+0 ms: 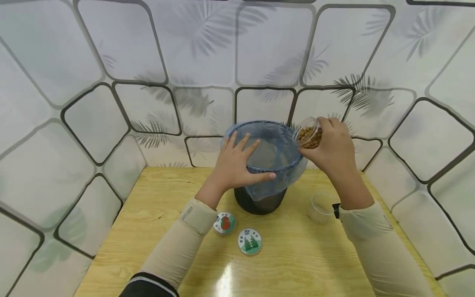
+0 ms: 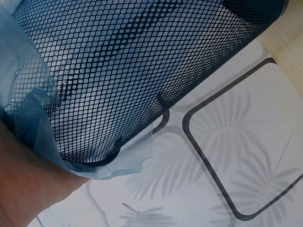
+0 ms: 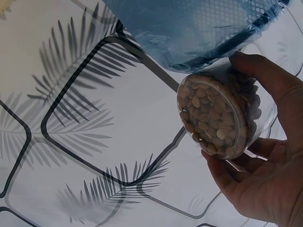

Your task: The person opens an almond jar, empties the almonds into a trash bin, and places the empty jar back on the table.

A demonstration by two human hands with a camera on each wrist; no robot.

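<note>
A dark mesh waste bin stands on the table, lined with a translucent blue plastic bag folded over its rim. My left hand rests at the near left of the rim with fingers and thumb spread; the left wrist view shows the mesh wall and only part of that hand. Above the right side of the rim, my right hand grips a clear plastic jar, tilted towards the bin. Brown bean-like pieces are inside the jar.
Two round printed tops lie in front of the bin: one with a red tomato picture, one with green vegetables. A clear container stands on the wooden table at right. Patterned walls enclose the back and sides.
</note>
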